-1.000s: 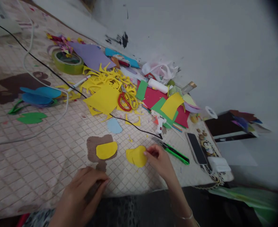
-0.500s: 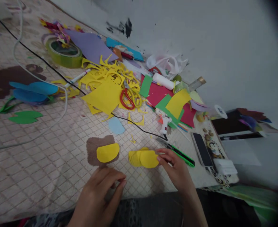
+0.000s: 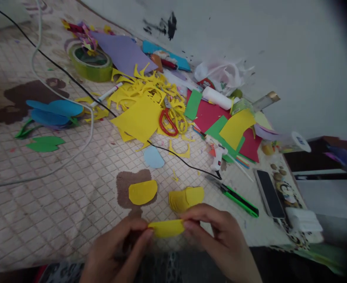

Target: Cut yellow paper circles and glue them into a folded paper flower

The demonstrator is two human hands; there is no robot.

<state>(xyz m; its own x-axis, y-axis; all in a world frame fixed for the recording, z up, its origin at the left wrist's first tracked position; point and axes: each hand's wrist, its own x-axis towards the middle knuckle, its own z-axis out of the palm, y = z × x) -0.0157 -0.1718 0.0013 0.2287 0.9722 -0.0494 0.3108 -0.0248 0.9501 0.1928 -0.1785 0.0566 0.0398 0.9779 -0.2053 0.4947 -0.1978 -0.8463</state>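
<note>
Yellow strip (image 3: 166, 228), ends hidden by hands (image 3: 116, 249) (image 3: 217, 239)

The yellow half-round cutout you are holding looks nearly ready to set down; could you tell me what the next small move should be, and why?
I would probably lay the yellow half-round cutout, pinched between the left hand and right hand, onto the overlapped yellow cutouts, since they look alike and lie directly beyond the hands.

Yellow paper piece (image 3: 166, 228) pinched btwn L hand (image 3: 116, 249) & R hand (image 3: 217, 239). Above L hand: yellow half-round (image 3: 142, 192) on brown patch (image 3: 123, 184). Above R hand: yellow stacked pieces (image 3: 185, 198). Right of R hand: green-and-black cutter (image 3: 241, 201). Beneath: cream mat (image 3: 43, 204), brownish diamond grid.
</note>
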